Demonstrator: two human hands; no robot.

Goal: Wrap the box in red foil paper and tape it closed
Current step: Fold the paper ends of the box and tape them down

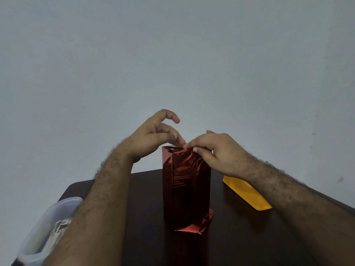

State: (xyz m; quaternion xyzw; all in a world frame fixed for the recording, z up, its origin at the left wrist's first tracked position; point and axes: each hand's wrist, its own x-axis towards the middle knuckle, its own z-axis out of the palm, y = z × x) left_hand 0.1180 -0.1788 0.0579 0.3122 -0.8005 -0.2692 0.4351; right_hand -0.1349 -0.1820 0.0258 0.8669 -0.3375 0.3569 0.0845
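A tall box wrapped in red foil paper [185, 187] stands upright in the middle of the dark table [240, 237]. Crumpled foil sticks out at its base on the right. Both hands work at the box's top edge. My left hand [153, 135] pinches the foil there between thumb and a fingertip, its other fingers lifted. My right hand [213, 150] grips the top of the foil from the right, with its thumb pressed on the near face. No tape is visible.
A yellow tray [247, 192] lies flat on the table to the right of the box, partly under my right forearm. A clear plastic container [48, 223] sits at the table's left edge. A plain grey wall stands behind.
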